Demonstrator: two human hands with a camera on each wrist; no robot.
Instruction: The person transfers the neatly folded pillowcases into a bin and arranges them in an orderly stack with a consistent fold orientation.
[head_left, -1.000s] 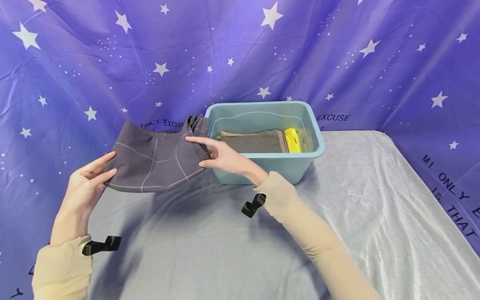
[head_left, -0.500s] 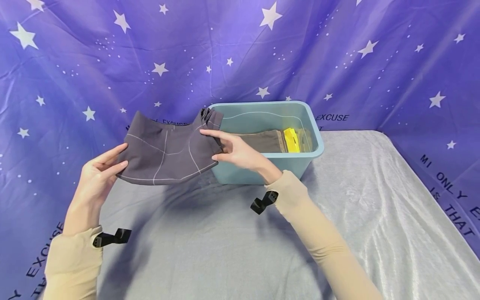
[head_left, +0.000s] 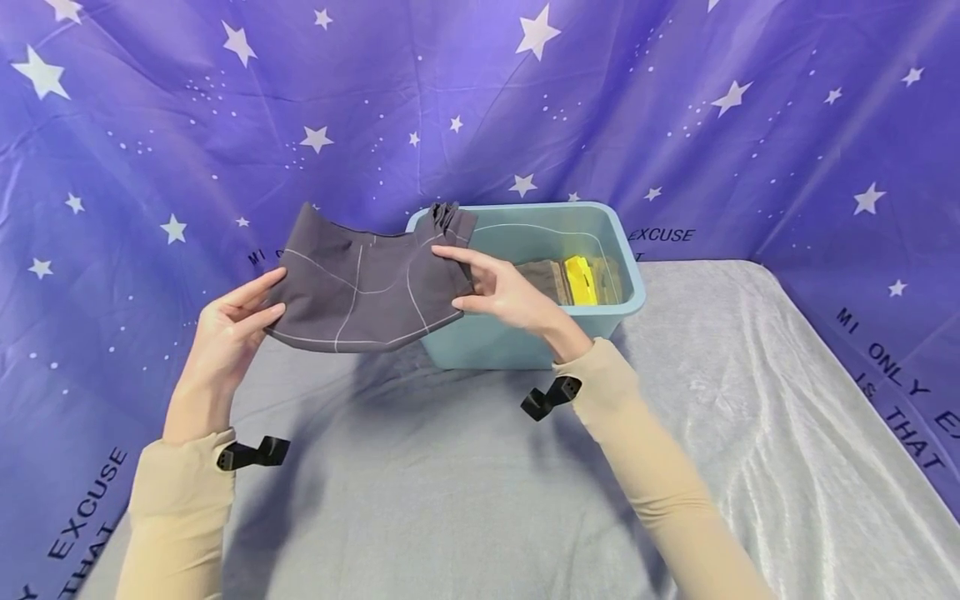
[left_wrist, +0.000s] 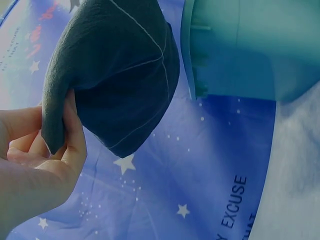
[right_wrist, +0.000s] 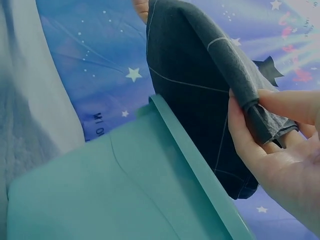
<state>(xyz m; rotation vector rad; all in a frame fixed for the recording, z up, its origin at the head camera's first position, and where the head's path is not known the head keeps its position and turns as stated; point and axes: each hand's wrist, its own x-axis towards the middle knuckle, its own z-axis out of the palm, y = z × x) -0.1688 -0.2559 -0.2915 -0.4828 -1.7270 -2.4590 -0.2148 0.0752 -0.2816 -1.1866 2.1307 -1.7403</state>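
Both hands hold up a folded dark grey cloth (head_left: 360, 287) with thin white lines, stretched between them in the head view. My left hand (head_left: 232, 333) pinches its left edge between thumb and fingers. At the other end, my right hand (head_left: 510, 292) grips the bunched folds, seen closely in the right wrist view, where the cloth (right_wrist: 195, 70) hangs beside the bin's rim. The blue-green plastic bin (head_left: 525, 342) stands behind the right hand, and the cloth's right end overlaps its left side. Inside the bin lie folded brown-grey fabric (head_left: 542, 279) and a bright yellow item (head_left: 581, 280).
A light grey velvety cover (head_left: 420, 475) spreads over the table. Purple curtain (head_left: 375, 100) with white stars and lettering hangs at the back and along both sides. Each beige sleeve carries a small black wrist mount.
Both hands have carried the cloth to the right and slightly up, so it now overlaps the bin's left part and hides more of the fabric inside. The grips look the same.
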